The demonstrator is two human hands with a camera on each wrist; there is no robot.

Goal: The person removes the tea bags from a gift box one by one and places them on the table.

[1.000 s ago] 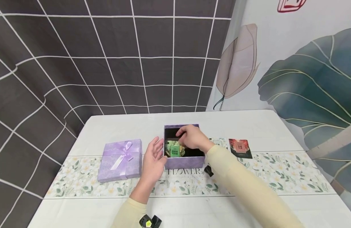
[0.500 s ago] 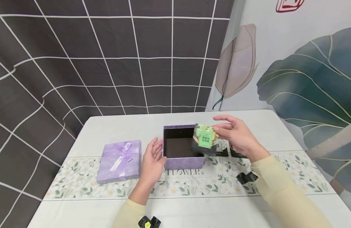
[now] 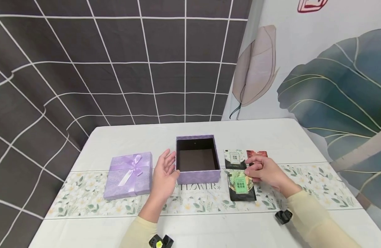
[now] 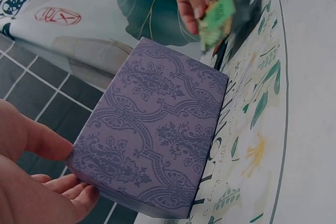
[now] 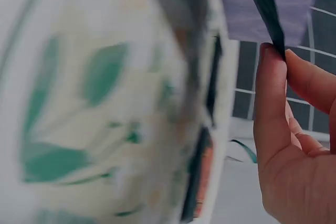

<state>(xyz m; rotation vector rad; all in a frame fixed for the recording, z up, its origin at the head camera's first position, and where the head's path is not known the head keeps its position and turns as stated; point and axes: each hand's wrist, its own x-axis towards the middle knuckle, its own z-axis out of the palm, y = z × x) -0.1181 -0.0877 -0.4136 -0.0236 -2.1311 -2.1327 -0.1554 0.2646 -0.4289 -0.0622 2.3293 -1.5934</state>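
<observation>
A black sachet with a green label (image 3: 241,189) is pinched at its upper right corner between thumb and fingertips of my right hand (image 3: 268,173). In the right wrist view that sachet (image 5: 266,11) is seen edge-on between thumb and finger. My left hand (image 3: 165,177) touches the left side of an open purple box (image 3: 199,177), its fingers loosely extended. The left wrist view shows the thumb and fingers of the left hand (image 4: 39,169) at a corner of the patterned box (image 4: 149,129). Inside, the box's dark bottom is bare.
A purple lid with a ribbon bow (image 3: 128,177) lies left of the left hand. Behind the held sachet lie a white-label sachet (image 3: 235,158) and a red sachet (image 3: 256,153), the latter partly covered by the right hand. A floral runner (image 3: 85,196) crosses the white table.
My right hand has taken the green-label sachet out of the box, carried it right and lowered it in front of the other sachets. The left hand stays at the box.
</observation>
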